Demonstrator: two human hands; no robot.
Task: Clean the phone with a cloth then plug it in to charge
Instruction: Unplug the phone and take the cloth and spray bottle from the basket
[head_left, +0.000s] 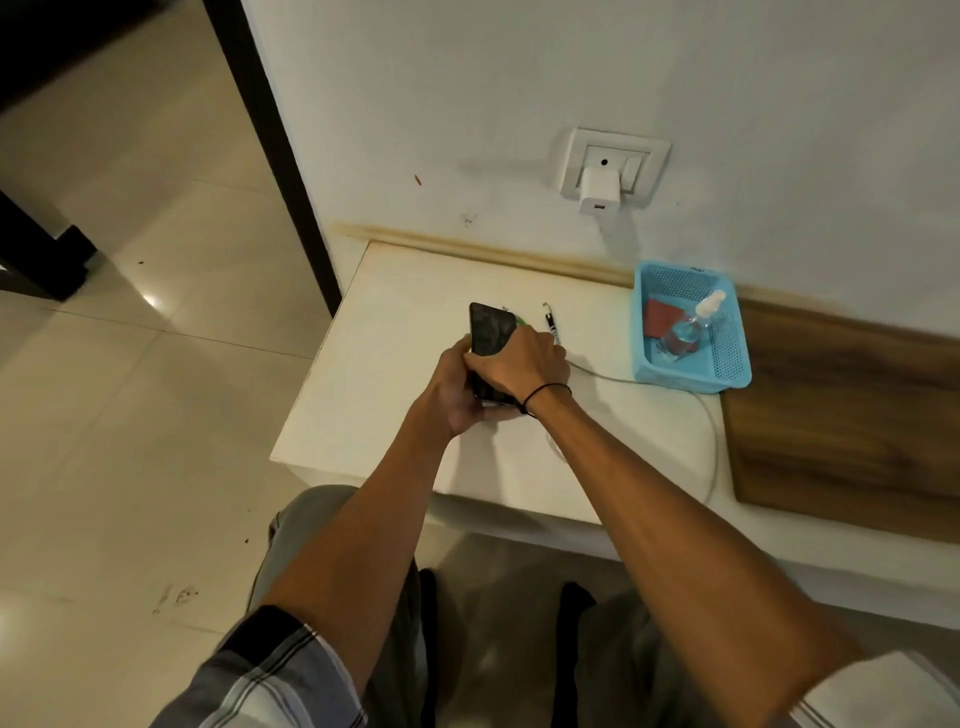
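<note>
Both hands are on the phone (491, 332) above the white table (395, 395). One is the left hand (460, 395), which wraps around the phone's lower end from below, fingers curled tight on its edge. Then the right hand (524, 364) lies over the top of the phone, fingers bent down across the dark screen. A bit of green cloth (521, 322) peeks out past the right fingers, touching the phone. I cannot tell how the right hand grips it.

Just beside the phone, a cable end (549, 319) lies on the table. Its white cable (711, 441) runs past the right hand and loops near the table edge. A blue basket (727, 358) sits near the wall with a clear spray bottle (693, 325) and something red inside. Up on the wall, a white charger (600, 195) is plugged into the socket (613, 161).
</note>
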